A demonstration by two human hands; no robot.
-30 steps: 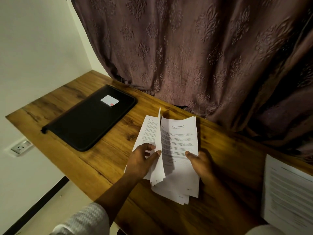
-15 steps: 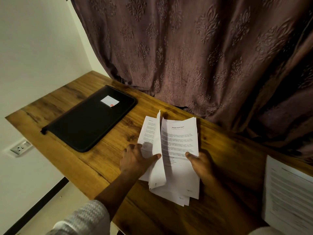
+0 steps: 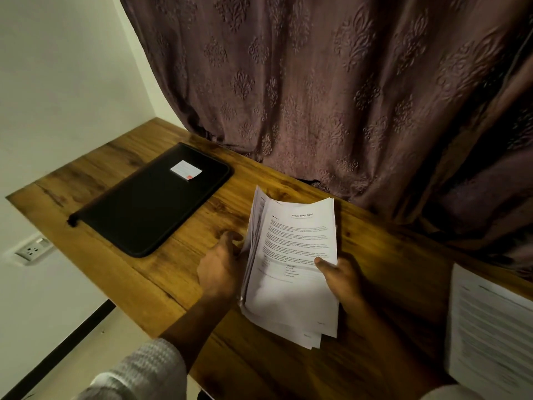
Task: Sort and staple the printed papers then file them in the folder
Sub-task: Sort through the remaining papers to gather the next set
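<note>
While held by the right hand (image 3: 341,280), the papers (image 3: 297,249) touch the left hand (image 3: 220,269).

I see white, black-printed papers (image 3: 297,246) between left hand (image 3: 220,269) and right hand (image 3: 343,278); black folder (image 3: 144,215), white red-dotted label (image 3: 185,170), beyond the left; brown wood-grain desk (image 3: 178,278); mauve floral-embossed curtain (image 3: 331,96).

left hand (image 3: 222,269): thumb now off the top sheet; lies against the stack's left edge
papers (image 3: 291,272): spread left sheets now drawn in, one stack
</note>
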